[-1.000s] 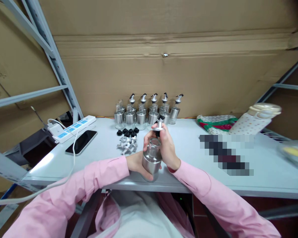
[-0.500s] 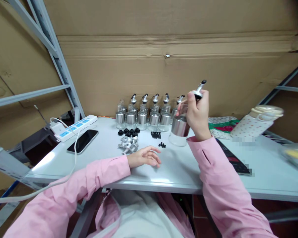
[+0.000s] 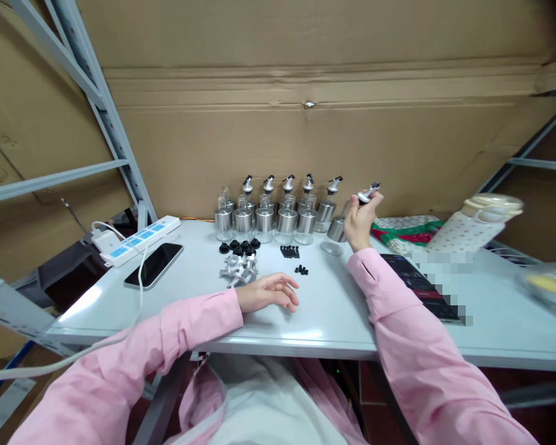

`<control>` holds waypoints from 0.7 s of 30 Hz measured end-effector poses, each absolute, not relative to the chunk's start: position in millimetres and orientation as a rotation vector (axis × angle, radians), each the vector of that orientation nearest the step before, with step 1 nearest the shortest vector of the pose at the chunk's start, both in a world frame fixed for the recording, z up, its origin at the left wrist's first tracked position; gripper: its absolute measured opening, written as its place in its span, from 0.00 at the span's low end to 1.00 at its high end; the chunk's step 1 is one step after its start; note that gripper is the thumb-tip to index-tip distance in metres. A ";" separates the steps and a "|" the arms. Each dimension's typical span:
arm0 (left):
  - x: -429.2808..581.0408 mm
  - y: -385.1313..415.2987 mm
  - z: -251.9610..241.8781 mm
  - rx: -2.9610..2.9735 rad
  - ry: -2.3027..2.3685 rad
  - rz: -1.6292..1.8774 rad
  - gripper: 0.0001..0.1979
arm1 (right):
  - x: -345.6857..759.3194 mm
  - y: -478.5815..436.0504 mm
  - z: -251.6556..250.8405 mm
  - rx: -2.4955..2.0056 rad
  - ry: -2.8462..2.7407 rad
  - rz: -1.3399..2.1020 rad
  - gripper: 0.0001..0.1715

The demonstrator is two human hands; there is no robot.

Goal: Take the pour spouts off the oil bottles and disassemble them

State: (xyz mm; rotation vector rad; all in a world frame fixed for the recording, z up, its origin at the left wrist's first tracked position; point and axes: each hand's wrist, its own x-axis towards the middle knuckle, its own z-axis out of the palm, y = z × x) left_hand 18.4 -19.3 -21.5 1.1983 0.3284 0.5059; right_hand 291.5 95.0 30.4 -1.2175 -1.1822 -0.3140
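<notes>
My right hand (image 3: 359, 221) is closed round the neck of a glass and steel oil bottle (image 3: 337, 231) with a pour spout, holding it at the right end of a row of like bottles (image 3: 273, 216) by the cardboard wall; whether its base touches the table is unclear. My left hand (image 3: 269, 292) rests on the white table (image 3: 333, 309), fingers loosely spread and holding nothing. Just beyond that hand lie a heap of silver spouts (image 3: 238, 269), black round stoppers (image 3: 238, 246) and small black plugs (image 3: 301, 269).
A phone (image 3: 154, 264) and a white power strip (image 3: 136, 240) with cable lie at the left. At the right are a dark booklet (image 3: 412, 281), a red-green cloth (image 3: 405, 230) and a dotted white bottle (image 3: 479, 225). Metal shelf struts flank both sides.
A second ago both hands held the bottle near the table's front edge. The right hand carried it up and back to the row's right end, then lowered it; the left hand dropped to the table.
</notes>
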 end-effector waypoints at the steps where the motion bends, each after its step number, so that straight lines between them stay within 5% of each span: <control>1: 18.4 -19.1 -21.6 1.198 0.327 0.503 0.23 | 291.9 94.6 28.4 -1.249 -1.199 -0.415 0.22; 21: 19.2 -16.3 -22.3 1.140 0.348 0.493 0.22 | 278.9 78.4 23.9 -1.469 -1.576 -0.283 0.23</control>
